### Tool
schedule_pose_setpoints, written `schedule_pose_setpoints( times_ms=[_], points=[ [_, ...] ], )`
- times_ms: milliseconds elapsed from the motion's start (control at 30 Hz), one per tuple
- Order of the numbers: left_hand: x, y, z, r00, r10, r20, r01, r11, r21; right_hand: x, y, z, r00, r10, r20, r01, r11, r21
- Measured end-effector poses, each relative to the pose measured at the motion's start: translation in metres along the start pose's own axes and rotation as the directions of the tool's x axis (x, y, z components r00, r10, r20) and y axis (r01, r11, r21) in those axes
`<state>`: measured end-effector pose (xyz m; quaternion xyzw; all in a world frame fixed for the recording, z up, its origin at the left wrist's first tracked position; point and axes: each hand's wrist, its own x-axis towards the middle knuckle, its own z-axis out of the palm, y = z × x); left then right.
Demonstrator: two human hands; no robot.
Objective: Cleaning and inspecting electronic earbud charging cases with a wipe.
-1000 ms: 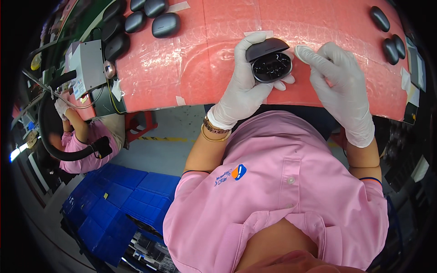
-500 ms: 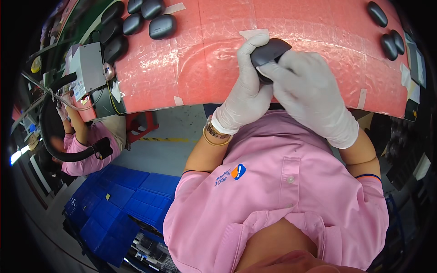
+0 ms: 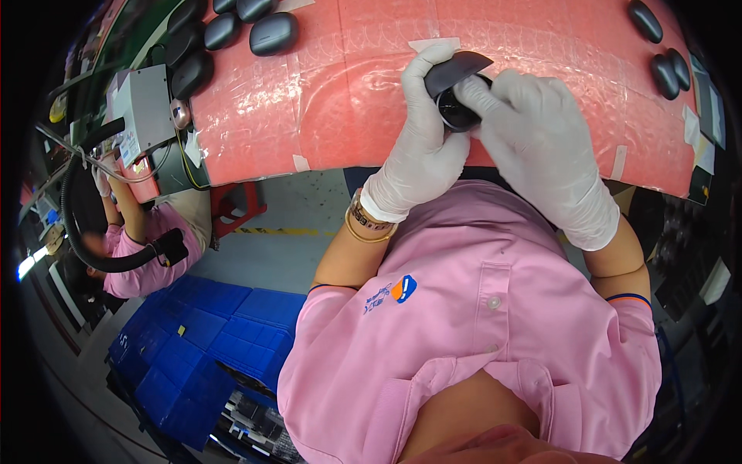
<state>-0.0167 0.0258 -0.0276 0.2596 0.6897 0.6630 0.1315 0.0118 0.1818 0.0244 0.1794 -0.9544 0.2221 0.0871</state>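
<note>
Gloved in white, my left hand is closed around a dark earbud charging case above the near edge of the table. The case's lid stands raised, and a glossy black inside shows under it. My right hand, also gloved, has its fingers curled against the right side of the case. One of its fingertips reaches in under the lid. Whether an earbud lies beneath that fingertip is hidden.
A pink sheet covers the table. Several similar dark cases rest at the back left, more at the far right. A grey box and a black hose stand at left, near another person. Blue crates sit below.
The lid of the case now stands wider apart from its base, showing the black inside. My right hand has shifted slightly to the right, and its fingertip reaches in under the lid.
</note>
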Motion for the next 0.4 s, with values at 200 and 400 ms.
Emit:
schedule_pose_setpoints(
  times_ms=[200,400],
  points=[
    [-0.001,0.006,-0.003,0.979,-0.193,0.068,0.204,0.918,-0.34,-0.008,0.025,-0.007,0.999,0.012,0.041,-0.017,0.993,0.116],
    [-0.003,0.005,-0.003,0.984,-0.144,0.108,0.167,0.951,-0.261,-0.006,0.039,-0.014,0.986,0.011,0.168,-0.052,0.97,0.239]
  ],
)
